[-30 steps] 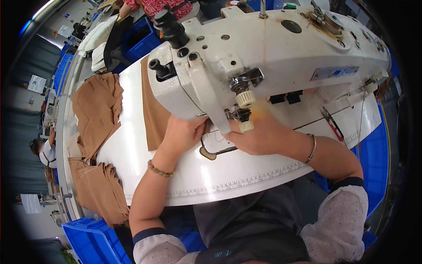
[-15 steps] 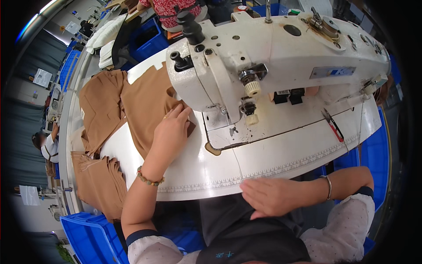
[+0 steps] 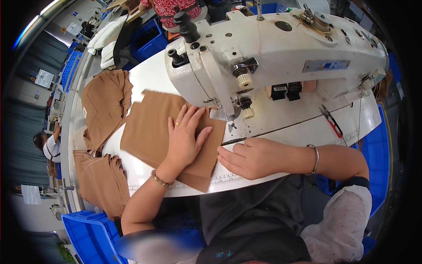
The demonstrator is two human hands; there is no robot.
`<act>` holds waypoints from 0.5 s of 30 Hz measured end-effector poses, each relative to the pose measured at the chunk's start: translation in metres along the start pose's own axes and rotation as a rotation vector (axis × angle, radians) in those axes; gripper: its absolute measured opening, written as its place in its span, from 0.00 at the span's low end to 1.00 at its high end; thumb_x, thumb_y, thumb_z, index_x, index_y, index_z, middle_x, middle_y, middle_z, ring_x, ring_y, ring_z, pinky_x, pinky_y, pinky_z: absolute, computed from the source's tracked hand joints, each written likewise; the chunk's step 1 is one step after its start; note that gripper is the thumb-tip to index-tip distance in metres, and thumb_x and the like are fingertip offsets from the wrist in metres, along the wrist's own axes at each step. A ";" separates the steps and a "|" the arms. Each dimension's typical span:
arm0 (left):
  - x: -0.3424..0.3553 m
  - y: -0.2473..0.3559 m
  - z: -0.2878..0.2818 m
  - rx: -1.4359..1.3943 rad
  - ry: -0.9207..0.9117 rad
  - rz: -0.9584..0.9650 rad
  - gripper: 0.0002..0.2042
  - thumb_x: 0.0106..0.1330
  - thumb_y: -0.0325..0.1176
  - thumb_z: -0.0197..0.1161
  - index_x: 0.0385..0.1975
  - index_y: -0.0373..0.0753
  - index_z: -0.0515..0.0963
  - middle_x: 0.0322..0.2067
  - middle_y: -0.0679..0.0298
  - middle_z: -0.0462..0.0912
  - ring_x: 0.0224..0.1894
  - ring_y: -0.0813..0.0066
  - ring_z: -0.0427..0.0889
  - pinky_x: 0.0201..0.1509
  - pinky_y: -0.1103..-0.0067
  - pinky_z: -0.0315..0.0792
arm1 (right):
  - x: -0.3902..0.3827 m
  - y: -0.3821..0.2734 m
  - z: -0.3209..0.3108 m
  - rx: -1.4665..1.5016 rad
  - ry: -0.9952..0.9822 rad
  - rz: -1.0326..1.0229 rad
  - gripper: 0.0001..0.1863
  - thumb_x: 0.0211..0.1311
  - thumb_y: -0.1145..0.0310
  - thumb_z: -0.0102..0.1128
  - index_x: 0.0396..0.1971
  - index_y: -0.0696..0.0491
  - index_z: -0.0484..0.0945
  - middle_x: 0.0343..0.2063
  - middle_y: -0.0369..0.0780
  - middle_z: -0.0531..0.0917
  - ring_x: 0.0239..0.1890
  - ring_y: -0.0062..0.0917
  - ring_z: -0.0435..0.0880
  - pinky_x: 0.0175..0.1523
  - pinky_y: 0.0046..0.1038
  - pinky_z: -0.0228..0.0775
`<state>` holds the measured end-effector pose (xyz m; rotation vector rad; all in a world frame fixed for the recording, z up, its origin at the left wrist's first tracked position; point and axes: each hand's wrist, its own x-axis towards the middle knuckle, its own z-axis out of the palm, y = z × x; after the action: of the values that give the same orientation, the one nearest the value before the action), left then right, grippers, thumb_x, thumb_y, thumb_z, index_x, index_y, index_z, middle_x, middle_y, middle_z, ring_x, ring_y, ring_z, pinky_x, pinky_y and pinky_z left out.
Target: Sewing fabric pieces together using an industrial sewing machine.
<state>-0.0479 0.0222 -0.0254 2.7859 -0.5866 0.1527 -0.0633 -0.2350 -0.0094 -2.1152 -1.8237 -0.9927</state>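
Note:
My left hand (image 3: 184,138) lies open, fingers spread, on a flat brown fabric piece (image 3: 145,127) below and left of the white sewing machine (image 3: 281,48). The cloth's upper right part lies beside the needle area (image 3: 239,110). My right hand (image 3: 250,159) is open with loosely bent fingers, their tips at the cloth's right edge on the white table (image 3: 290,133). Red-handled thread snips (image 3: 332,122) lie to the right of it.
Two piles of brown pieces (image 3: 103,103) (image 3: 99,185) lie at the left. Blue bins stand at lower left (image 3: 88,237), right (image 3: 376,163) and behind the table (image 3: 147,39). A person in red (image 3: 178,11) works beyond; another person (image 3: 50,147) is far left.
The fabric piece has moved down toward the table's front edge and turned flatter under my left hand. My right hand left the needle area, dropped to the table edge, then rose to the cloth's edge.

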 end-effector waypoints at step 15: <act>0.040 0.007 -0.028 -0.379 -0.202 -0.082 0.10 0.59 0.27 0.73 0.39 0.37 0.82 0.27 0.62 0.81 0.30 0.66 0.78 0.37 0.73 0.72 | -0.011 -0.001 0.038 0.132 0.061 0.051 0.07 0.47 0.66 0.61 0.23 0.54 0.79 0.22 0.33 0.75 0.25 0.19 0.77 0.24 0.21 0.66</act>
<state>-0.0155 0.0097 0.0094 2.4630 -0.4874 -0.2360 -0.0512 -0.2234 -0.0450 -2.0209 -1.7465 -0.8895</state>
